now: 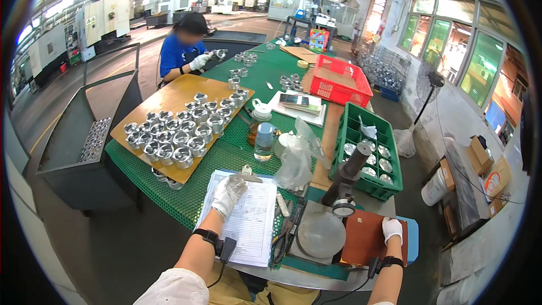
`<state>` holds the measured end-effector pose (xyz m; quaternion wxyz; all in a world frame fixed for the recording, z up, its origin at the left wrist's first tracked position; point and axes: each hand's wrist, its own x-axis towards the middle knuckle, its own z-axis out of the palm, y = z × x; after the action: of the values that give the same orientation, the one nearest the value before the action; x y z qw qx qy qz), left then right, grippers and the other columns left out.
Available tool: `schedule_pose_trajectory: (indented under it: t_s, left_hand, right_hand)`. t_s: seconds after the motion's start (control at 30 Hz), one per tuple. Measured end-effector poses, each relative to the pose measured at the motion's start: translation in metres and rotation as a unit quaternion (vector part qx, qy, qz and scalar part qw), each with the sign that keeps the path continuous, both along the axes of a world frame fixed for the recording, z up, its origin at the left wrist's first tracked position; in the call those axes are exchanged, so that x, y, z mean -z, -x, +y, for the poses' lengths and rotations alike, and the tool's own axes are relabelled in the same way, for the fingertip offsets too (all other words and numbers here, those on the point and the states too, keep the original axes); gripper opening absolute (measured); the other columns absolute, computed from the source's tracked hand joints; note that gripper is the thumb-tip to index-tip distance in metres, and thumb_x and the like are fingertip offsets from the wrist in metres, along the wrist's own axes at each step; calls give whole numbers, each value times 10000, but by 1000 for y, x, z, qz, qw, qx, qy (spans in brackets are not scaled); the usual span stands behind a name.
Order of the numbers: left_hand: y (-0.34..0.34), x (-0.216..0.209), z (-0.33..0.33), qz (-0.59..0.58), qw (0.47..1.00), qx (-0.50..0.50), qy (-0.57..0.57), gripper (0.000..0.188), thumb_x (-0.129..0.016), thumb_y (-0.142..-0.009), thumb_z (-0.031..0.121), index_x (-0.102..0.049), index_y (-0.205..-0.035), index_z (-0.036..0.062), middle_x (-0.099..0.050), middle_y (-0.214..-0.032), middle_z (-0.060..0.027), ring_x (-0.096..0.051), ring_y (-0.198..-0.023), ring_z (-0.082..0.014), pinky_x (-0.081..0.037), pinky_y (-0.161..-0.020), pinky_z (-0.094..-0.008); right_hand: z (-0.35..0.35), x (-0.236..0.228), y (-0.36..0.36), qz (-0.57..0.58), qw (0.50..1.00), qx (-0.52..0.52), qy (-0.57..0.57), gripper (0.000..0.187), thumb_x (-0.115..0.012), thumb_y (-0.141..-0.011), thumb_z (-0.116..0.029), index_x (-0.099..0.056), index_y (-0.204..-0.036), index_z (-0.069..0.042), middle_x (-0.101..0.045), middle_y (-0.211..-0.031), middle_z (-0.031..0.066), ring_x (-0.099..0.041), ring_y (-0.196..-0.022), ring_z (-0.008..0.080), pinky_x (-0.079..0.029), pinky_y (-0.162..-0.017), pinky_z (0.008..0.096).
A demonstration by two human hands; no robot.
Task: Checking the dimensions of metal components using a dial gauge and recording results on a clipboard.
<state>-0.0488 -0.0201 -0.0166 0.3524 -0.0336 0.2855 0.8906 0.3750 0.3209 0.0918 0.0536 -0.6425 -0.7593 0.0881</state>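
Observation:
My left hand (228, 195), in a white glove, lies on the papers of a clipboard (243, 237), its fingers stretched out toward the metal clip (247, 175). Over on the right, my gloved right hand (392, 230) rests on a reddish-brown board (364, 240) with its fingers curled together; whatever they hold, if anything, is hidden. A dial gauge (343, 208) on a dark column stand (349, 172) rises between the hands, beside a round metal plate (320, 234). Slim dark tools (287, 231) and a small white tube (283, 205) lie along the clipboard's right edge.
Many silver machined metal parts (182, 130) cover a tan board (135, 113) at left. A water bottle (263, 141), plastic bag (296, 164), green divided crate (395, 189) and red crate (339, 91) stand farther off. Across the table, a person in blue (175, 56) handles a metal part.

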Motion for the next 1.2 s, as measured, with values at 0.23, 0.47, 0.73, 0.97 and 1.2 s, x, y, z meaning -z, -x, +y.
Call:
schedule_pose_trajectory:
  t_s: [0.23, 0.47, 0.73, 0.97, 1.2]
  left_hand:
    - [-3, -2, 0, -6, 1000, -6, 2, 324, -400, -955, 256, -514, -1102, -9, -608, -964, -161, -609, -889, -303, -501, -856, -471]
    - [-7, -8, 1, -17, 999, -13, 30, 330, -426, -948, 271, -501, -1119, 0, -592, -1006, -160, -599, -908, -286, -505, -862, -463]
    - [4, -3, 13, 16, 997, -30, 72, 310, -460, -932, 261, -498, -1097, 1, -590, -1003, -156, -607, -908, -275, -518, -838, -472]
    - [3, -21, 25, 39, 990, -95, 97, 251, -447, -958, 229, -447, -1099, 22, -566, -1019, -174, -603, -890, -268, -530, -824, -466]
    - [10, -3, 27, 112, 986, -84, 89, 207, -457, -958, 238, -508, -1032, 52, -608, -1010, -125, -623, -880, -232, -530, -810, -414]
  right_hand:
    - [14, 1, 12, -4, 999, 37, -7, 464, -372, -904, -307, -654, -958, 57, -604, -1031, 286, -575, -1024, 409, -459, -879, 459]
    - [15, 0, 22, -20, 997, 25, -69, 412, -433, -895, -288, -677, -867, 43, -632, -927, 275, -623, -914, 398, -499, -801, 461]
    - [1, -1, 29, -11, 989, 15, -148, 390, -483, -886, -312, -688, -838, 17, -654, -844, 243, -642, -829, 391, -507, -760, 464]
    - [-2, 3, 24, 27, 984, 40, -169, 436, -459, -905, -381, -677, -904, -3, -658, -876, 229, -635, -845, 386, -498, -763, 453]
    - [-8, -6, 25, 24, 991, 71, -108, 466, -391, -904, -442, -677, -977, -81, -647, -1025, 170, -605, -969, 371, -464, -857, 470]
